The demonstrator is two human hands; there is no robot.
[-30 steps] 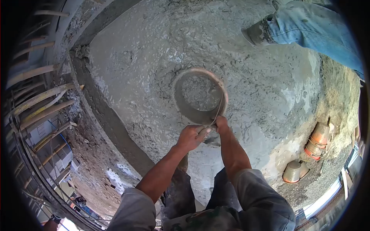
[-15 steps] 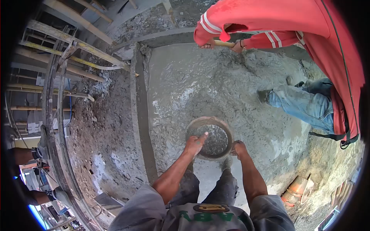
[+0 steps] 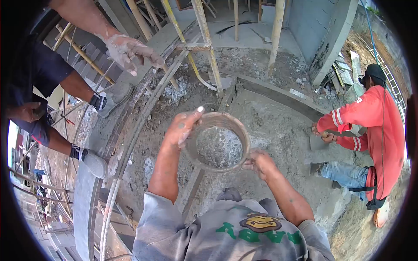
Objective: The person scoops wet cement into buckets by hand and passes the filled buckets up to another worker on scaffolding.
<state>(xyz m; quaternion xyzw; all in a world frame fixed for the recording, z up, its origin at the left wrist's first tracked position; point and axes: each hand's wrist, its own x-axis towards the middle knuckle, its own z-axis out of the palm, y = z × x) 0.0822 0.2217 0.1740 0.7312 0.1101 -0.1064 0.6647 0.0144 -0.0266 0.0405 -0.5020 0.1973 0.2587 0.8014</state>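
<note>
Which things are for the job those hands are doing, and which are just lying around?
Probably for the job:
bucket, with the left hand and right hand at its sides
wet-looking grey ground
person in red, bending over that ground

Probably just there:
upright poles at the back
ladder by the right edge

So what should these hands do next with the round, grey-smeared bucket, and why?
Perhaps pass the round, grey-smeared bucket toward the co-worker's bare, grey-dusted hand: it hangs outstretched, apparently empty, while the person's left hand and right hand are at the bucket's sides.
</note>
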